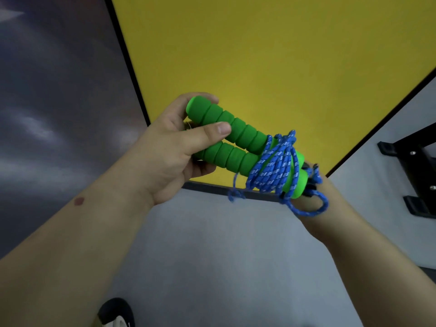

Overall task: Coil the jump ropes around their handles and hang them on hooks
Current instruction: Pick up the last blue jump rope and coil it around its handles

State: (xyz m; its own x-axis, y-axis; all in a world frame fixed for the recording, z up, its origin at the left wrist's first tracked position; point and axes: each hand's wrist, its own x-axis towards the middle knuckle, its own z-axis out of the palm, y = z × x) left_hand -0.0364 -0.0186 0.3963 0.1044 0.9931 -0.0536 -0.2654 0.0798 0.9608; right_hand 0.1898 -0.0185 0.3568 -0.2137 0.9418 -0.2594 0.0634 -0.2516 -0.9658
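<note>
Yellow wall panel (271, 55) edged in black straight beyond both hands; pale grey wall (212, 244) beneath them; dark bracket (415, 175), possibly the hook mount, well off to the right of the right hand.

Two green foam handles (231, 142) side by side, long axis slanting from upper left by the left hand down to lower right toward the right hand. Blue rope (276, 166) coiled round the lower-right ends, one loop (311, 208) hanging loose below, a frayed tail (236, 194) dangling nearer the left wrist.

Left hand (169, 152) clamped round the upper-left ends, thumb (212, 131) pressed across the upper handle, fingers curled behind. Right hand (313, 185) mostly hidden behind the coil and loop, touching or close to the rope; grip impossible to tell.

Likely next: securing the loose loop, then carrying the bundle rightward toward the bracket, nearer the right arm.
</note>
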